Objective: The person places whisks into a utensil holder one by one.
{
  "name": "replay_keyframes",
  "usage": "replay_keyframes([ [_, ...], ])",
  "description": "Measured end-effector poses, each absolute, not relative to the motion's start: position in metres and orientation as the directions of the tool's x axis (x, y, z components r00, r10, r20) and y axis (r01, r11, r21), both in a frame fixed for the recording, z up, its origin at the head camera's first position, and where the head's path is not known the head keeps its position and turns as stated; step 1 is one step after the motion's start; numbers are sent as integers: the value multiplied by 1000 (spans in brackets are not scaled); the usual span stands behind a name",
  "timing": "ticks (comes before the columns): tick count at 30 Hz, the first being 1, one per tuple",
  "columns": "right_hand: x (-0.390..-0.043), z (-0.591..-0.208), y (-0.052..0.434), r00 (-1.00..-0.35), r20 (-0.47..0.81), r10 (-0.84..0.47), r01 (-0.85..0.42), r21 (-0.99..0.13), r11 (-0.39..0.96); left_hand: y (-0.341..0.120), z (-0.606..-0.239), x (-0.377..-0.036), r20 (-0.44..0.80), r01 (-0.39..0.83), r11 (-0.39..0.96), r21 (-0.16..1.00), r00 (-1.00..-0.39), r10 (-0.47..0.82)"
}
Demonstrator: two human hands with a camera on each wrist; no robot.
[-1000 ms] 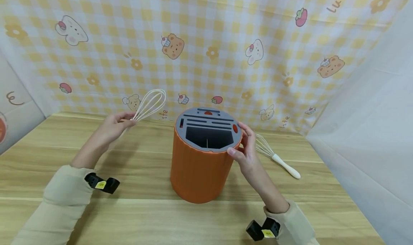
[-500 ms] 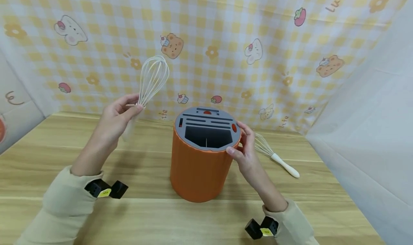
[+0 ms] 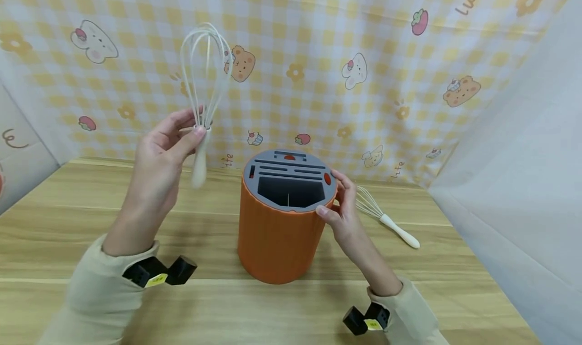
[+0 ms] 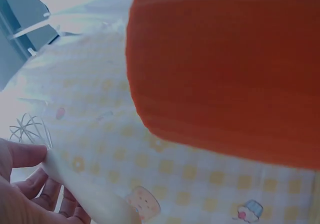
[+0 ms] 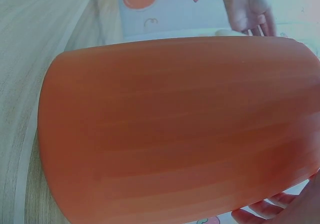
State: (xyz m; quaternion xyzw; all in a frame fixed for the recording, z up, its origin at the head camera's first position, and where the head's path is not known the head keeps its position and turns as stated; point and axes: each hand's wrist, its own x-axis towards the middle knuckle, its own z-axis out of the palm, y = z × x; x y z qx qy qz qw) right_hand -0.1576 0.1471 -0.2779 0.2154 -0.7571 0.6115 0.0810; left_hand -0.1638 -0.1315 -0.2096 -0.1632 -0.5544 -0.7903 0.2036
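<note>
Looking from the head: my left hand [image 3: 154,165] pinches white whisk [image 3: 203,90] upright, loops up, handle aimed down beside orange holder [image 3: 282,234]. Right hand [image 3: 343,211] clasps its rim, steadying. Wrist views: orange wall fills both.

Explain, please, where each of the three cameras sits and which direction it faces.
Head: worn on the head, looking forward and down at the wooden table; both forearms show, left hand holding a whisk, right hand on the orange holder.
Left wrist: looks past fingers at the holder's side.
Right wrist: faces the holder's wall; fingertips show.
All views share the orange holder.
</note>
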Motion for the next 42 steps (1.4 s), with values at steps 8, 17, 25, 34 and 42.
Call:
replay_keyframes([
  [8,-159,-280,148,-889,396,-231,-434,-889,147,-110,-195,-149,558,586,-454,671,-802,-212],
  [17,-159,-280,147,-881,405,-243,-449,-878,166,-103,-197,-143,614,603,-608,516,-756,-229],
  [25,-159,-280,149,-879,410,-243,-456,-872,177,-92,-202,-140,650,614,-598,516,-735,-193],
  [34,-158,-279,150,-872,419,-254,-469,-865,181,-81,-207,-139,662,628,-442,640,-743,-98],
  [42,-158,-279,151,-873,405,-271,-457,-873,168,-74,-216,-144,607,598,-213,773,-794,-25],
])
